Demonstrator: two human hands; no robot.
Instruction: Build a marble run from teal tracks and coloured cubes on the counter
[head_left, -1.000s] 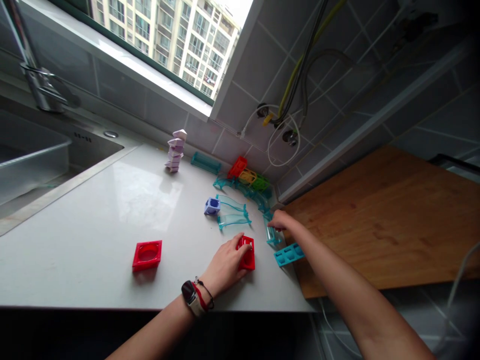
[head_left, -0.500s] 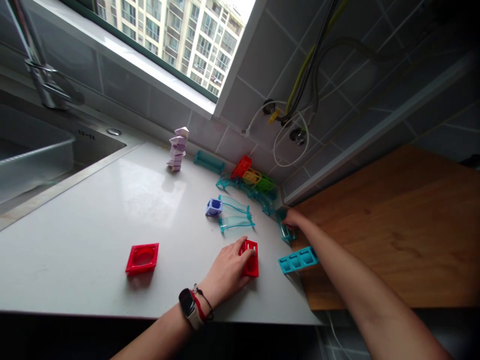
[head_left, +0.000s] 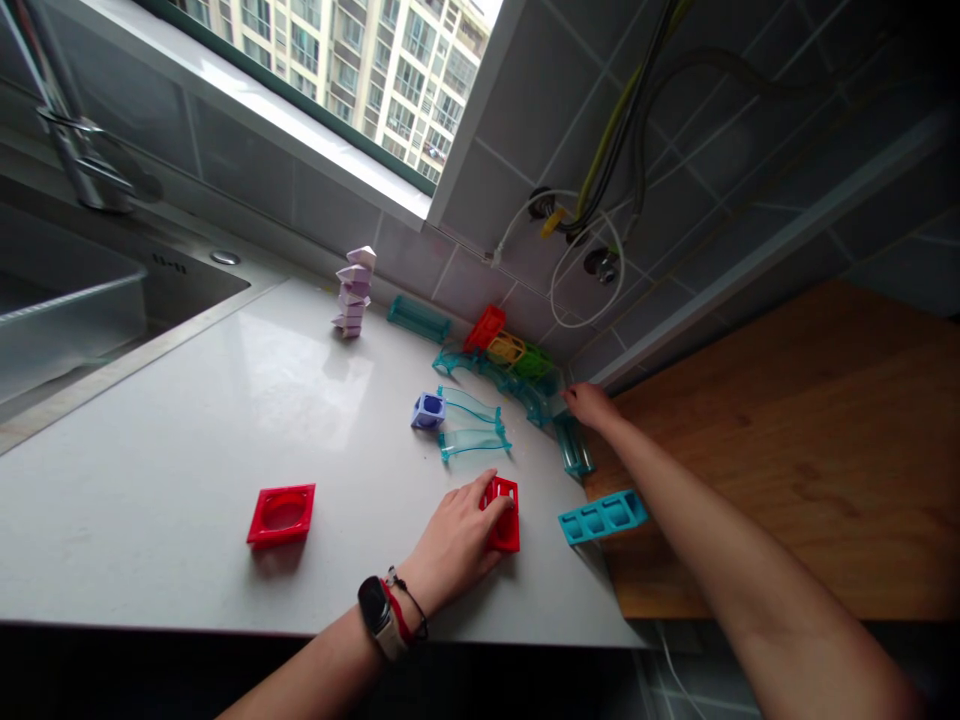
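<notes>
My left hand (head_left: pixel 461 530) rests on the counter with its fingers closed round a red plastic block (head_left: pixel 508 530) that has openings in it. My right hand (head_left: pixel 590 404) reaches to the far corner by the wall, its fingers bent together; whatever lies between them I cannot make out. Just below that hand lies a clear teal track piece (head_left: pixel 574 450). Beside its fingertips are curved teal track pieces (head_left: pixel 517 388) and a green block (head_left: pixel 534 362). A blue piece with several round hollows (head_left: pixel 604 517) sits near my right forearm.
A red square ring piece (head_left: pixel 282 516) lies at left. Mid-counter are a lilac cube (head_left: pixel 428 411) and clear teal slides (head_left: pixel 474 444). A stack of pale purple pieces (head_left: pixel 353 292) stands near the wall. The sink (head_left: pixel 187 290) is left, a wooden board (head_left: pixel 780 450) right.
My right hand has lifted off the teal track piece and moved slightly up toward the wall corner, leaving the piece more exposed. My left hand stays on the red block.
</notes>
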